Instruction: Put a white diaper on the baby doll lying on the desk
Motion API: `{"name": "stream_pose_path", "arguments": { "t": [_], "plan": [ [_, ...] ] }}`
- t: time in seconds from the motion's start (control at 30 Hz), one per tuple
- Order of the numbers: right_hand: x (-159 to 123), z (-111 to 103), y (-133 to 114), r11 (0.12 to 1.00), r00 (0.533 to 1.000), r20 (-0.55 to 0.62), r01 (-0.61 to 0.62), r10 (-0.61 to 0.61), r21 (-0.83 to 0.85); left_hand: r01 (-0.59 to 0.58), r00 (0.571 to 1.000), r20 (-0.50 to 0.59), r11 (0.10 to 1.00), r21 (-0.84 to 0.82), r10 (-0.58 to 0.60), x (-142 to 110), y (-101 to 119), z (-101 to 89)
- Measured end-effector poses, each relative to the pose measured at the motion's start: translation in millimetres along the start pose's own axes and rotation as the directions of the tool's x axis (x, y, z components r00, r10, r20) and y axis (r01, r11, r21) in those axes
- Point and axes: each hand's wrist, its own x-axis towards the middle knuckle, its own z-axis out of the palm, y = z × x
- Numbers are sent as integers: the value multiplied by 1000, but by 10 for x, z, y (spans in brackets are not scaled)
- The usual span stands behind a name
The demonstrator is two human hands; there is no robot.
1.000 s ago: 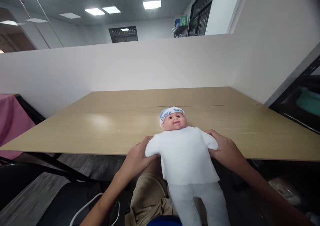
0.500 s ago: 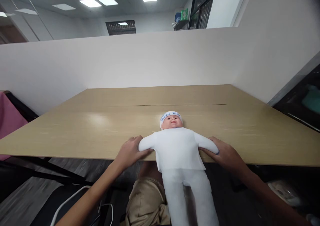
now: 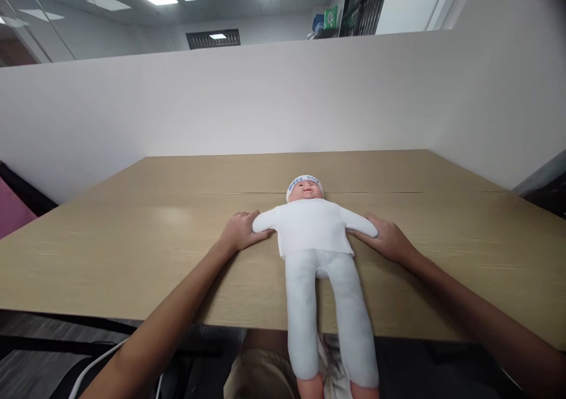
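Note:
A baby doll (image 3: 315, 229) in a white suit and a white-and-blue cap lies on its back on the wooden table (image 3: 132, 251), head away from me. Its legs hang over the near edge. My left hand (image 3: 241, 231) is closed round the end of the doll's arm on the left. My right hand (image 3: 385, 240) grips the end of the arm on the right. Both doll arms are stretched out sideways.
A white partition wall (image 3: 221, 104) runs along the far side and the right of the table. A pink cloth (image 3: 13, 213) shows at the far left. A white cable (image 3: 97, 363) hangs below the table's near edge, beside my lap.
Both hands have slid the doll forward onto the table; its torso now lies flat on the top instead of hanging at the near edge.

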Motion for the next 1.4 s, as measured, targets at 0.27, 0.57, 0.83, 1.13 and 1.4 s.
{"name": "stream_pose_path", "arguments": {
  "t": [0.27,0.57,0.83,1.13,1.4],
  "plan": [
    [862,131,238,1000,999,-33,5,-6,-16,35,997,-73,999,4,-34,734,-406,239],
    [1685,269,484,991,986,-146,-96,82,-93,93,944,-324,994,65,-67,1420,-750,473],
    [1947,376,695,986,975,-220,-17,-21,-166,156,945,-283,986,-51,-164,1527,-891,509],
    [1691,488,907,946,952,-296,-169,83,-278,191,947,-256,981,-27,-192,1345,-901,481],
    [1353,588,857,905,909,-352,-328,224,-270,230,931,-265,966,-114,-253,1156,-870,473]
  ]
}}
